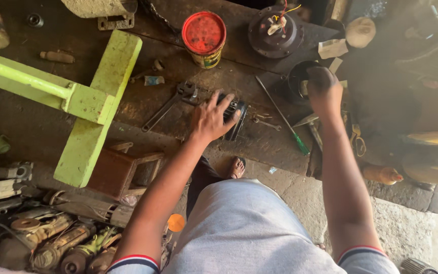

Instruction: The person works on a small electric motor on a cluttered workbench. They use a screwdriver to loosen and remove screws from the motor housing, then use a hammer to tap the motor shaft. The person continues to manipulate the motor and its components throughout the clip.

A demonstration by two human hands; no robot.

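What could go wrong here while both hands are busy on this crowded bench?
1. The left hand only rests on the round black motor part, which sits near the bench edge; it may roll off toward the sandalled foot.
2. The green-handled screwdriver lies between the arms and could be knocked down.
3. The right hand works beside a black cup-shaped housing, which could tip.

A dark, grimy tabletop (259,137) is seen from above. The left hand (210,119) is laid with spread fingers (224,101) on a black ribbed motor part (234,119) near the front edge. The right hand (324,90) is closed at a black cup-shaped housing (297,80). An adjustable wrench (171,105) lies just left of the motor part, a green-handled screwdriver (285,119) between the hands, and a red-lidded tin (204,38) toward the back edge.
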